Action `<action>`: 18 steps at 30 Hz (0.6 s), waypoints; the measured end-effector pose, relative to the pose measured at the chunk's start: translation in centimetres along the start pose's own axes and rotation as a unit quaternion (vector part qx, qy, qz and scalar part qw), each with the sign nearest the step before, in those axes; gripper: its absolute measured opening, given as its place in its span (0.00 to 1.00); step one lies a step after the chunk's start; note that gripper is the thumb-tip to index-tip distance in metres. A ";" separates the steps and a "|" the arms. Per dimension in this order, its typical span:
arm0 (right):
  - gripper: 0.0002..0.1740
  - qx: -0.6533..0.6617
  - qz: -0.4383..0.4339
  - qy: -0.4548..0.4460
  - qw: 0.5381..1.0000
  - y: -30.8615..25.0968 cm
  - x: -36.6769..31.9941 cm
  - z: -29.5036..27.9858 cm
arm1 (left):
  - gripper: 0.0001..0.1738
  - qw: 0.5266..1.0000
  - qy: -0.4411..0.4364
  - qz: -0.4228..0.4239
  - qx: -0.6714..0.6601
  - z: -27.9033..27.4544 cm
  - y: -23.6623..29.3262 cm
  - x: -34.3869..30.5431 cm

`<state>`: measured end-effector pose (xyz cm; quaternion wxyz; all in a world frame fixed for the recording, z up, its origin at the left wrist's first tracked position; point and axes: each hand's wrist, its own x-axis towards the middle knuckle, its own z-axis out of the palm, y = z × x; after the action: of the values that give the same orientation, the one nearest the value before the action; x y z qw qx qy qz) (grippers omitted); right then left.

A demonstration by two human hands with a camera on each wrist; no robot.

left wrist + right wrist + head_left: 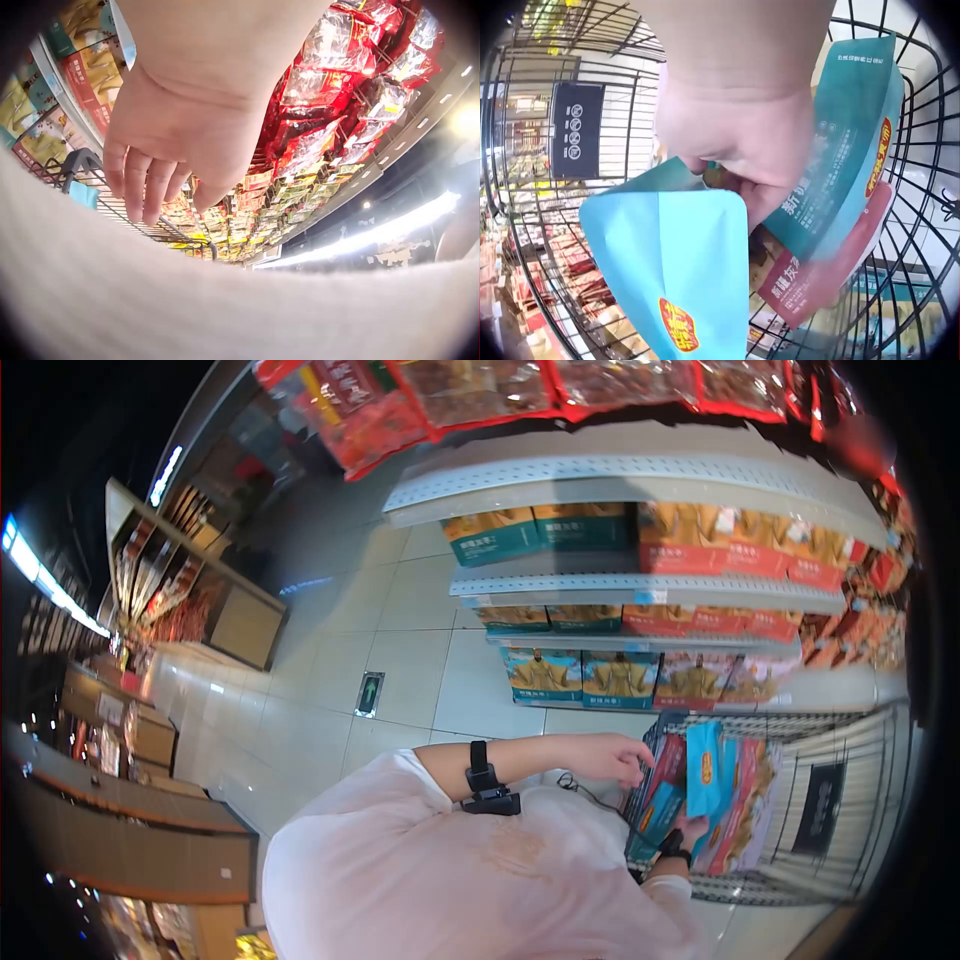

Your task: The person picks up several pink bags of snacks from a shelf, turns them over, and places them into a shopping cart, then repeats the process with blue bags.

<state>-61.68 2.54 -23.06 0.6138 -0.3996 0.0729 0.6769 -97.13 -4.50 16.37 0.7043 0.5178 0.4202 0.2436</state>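
Note:
Inside a wire shopping cart, my right hand [690, 827] [739, 139] grips a light blue bag [705, 770] [667, 262] with a red and yellow logo, its fingers curled at the edge and partly hidden. Beside that hand in the right wrist view stands a teal bag [840, 150], with a dark red package [821, 281] below it. My left hand [610, 759] [176, 142] hangs near the cart's rim with its fingers loosely bent, holding nothing.
Shelves [640, 588] of teal and red boxes [540, 675] stand beyond the cart [870, 800]. Red bags of goods [470, 390] [315, 82] sit above and alongside. Tiled floor [400, 660] and wooden display stands [245, 625] are to the left.

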 end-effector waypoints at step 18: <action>0.28 -0.714 0.092 -0.037 0.693 2.6 5.6 1.1 | 0.18 0.995 0.097 -0.006 -0.026 -1.5 -2.1 -3.2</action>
<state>-64.08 6.95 -26.87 0.0802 -0.6834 -0.4193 0.5922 -100.28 -6.92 15.35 0.6748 0.4709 0.4833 0.2987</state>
